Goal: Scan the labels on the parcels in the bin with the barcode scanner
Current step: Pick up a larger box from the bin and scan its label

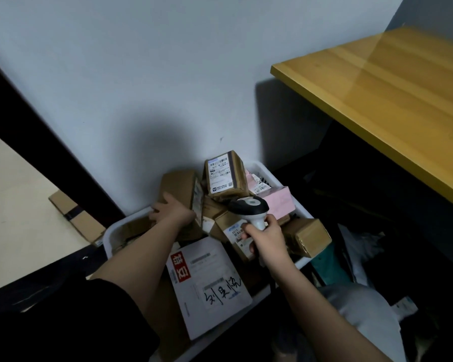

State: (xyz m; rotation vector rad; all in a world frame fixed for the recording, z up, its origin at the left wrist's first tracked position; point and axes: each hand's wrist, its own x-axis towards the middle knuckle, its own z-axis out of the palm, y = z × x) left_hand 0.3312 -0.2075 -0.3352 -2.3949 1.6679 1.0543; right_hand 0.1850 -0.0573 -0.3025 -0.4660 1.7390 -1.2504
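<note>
Head view: standing over white bin (pixel 110 232) on floor by wall, packed w/ parcels. Reaching in w/ left hand (pixel 171 211), fingers spread and laid on side of tall brown box (pixel 178 189) at bin's back-left; looking like tipping or steadying it, not a full wrap. Label on that box facing right, edge-on to camera. Gripping scanner (pixel 250 209) in right hand (pixel 266 240), fingers curled tight round handle, head pointing away toward pile; hovering over small labelled box (pixel 236 237) mid-bin. Trigger finger pos: can't tell.

Also showing: upright box (pixel 226 176) at back w/ label facing camera, pink parcel (pixel 279 201) beside it, brown box (pixel 307 237) at right rim, white mailer (pixel 209 286) lying flat at front w/ handwriting. Yellow tabletop (pixel 377 100) above right.

Risks, judging from here:
- Pile stacked loose; shifting tall box prob. toppling upright box leaning near it, burying labels.
- Scanner aiming into cluster of several barcodes close together; likely catching wrong label or double-scanning.
- Tall box label facing sideways, so needing a turn; one-hand flat hold maybe slipping.
- Dim light, glossy tape over labels; misreads poss.
- Box at right rim sitting high, maybe dropping out if nudged.
</note>
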